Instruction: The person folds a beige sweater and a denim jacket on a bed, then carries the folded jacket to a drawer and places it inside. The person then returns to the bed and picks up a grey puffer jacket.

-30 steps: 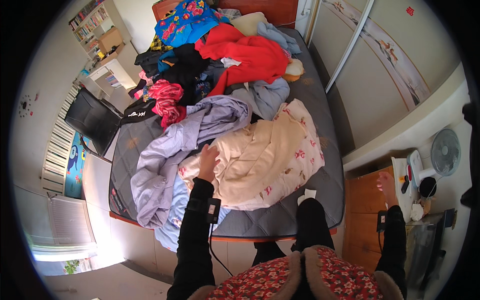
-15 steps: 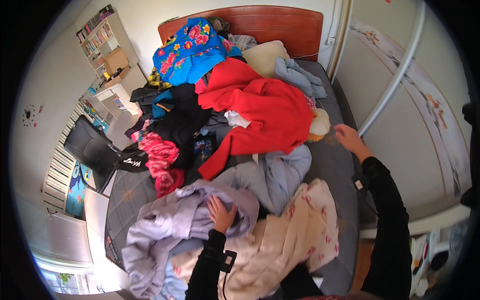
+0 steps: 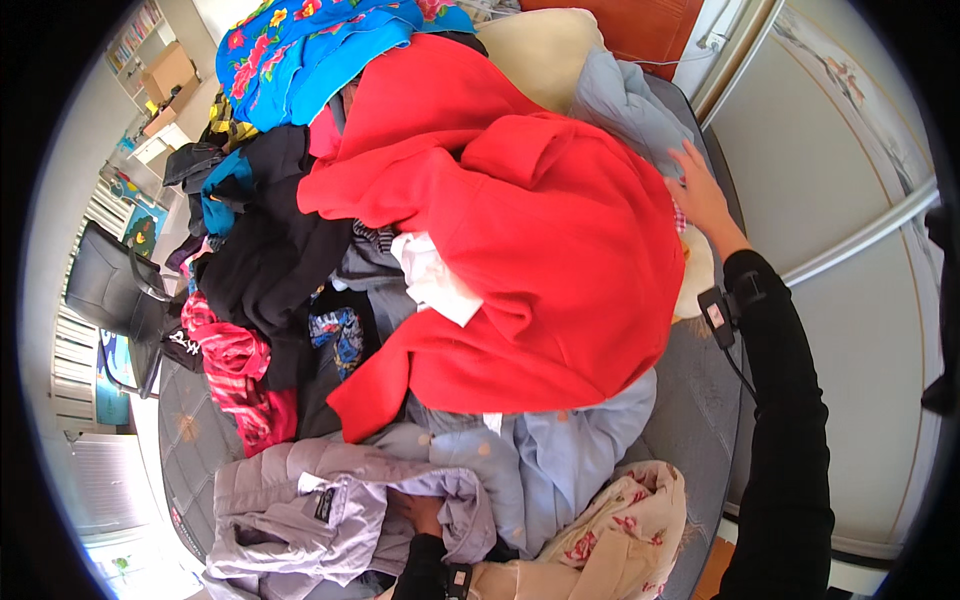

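Observation:
My left hand (image 3: 424,514) rests inside the collar opening of a lavender padded jacket (image 3: 290,550) at the near side of the bed; folds hide most of its fingers. Over the bed's right side, my right hand (image 3: 705,203) has its fingers stretched out, holding nothing. It is beside a pale blue-grey cloth (image 3: 620,105) and the right edge of a big red coat (image 3: 560,250). Just under that wrist sits a cream, rounded soft thing (image 3: 697,275), partly covered by the coat. A pale blue garment (image 3: 570,455) lies below the red coat.
Heaped on the grey mattress (image 3: 690,420) are a blue floral cloth (image 3: 300,60), black clothes (image 3: 255,240), a pink-red patterned garment (image 3: 235,365) and a cream floral cloth (image 3: 620,520). A sliding wardrobe (image 3: 850,370) stands close on the right; a black chair (image 3: 110,280) is at left.
The view has moved closer over the bed. My right hand has reached farther toward the headboard, beside the blue-grey cloth. My left hand has slipped deeper into the lavender jacket's folds.

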